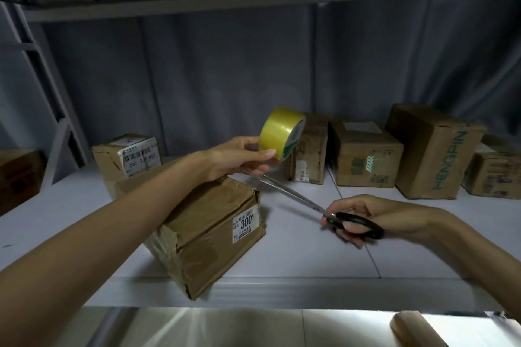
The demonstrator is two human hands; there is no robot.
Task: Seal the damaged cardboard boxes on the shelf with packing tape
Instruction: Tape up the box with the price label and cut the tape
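A crumpled, torn cardboard box (pixel 208 231) with a white "300" label sits at the shelf's front edge, one corner overhanging. Above its far end, my left hand (pixel 239 158) holds up a yellow roll of packing tape (pixel 282 132). A short clear strip runs from the roll down toward the box top. My right hand (pixel 366 217) grips black-handled scissors (pixel 307 203) to the right of the box. Their steel blades point up and left, with the tips at the tape strip beneath my left hand.
Along the back of the grey shelf (pixel 310 256) stand several more cardboard boxes: a labelled one at left (pixel 127 158), two in the middle (pixel 366 158), a tall "HENGPIN" box (pixel 434 152) and another at far right (pixel 496 175). A box corner (pixel 417 329) shows below.
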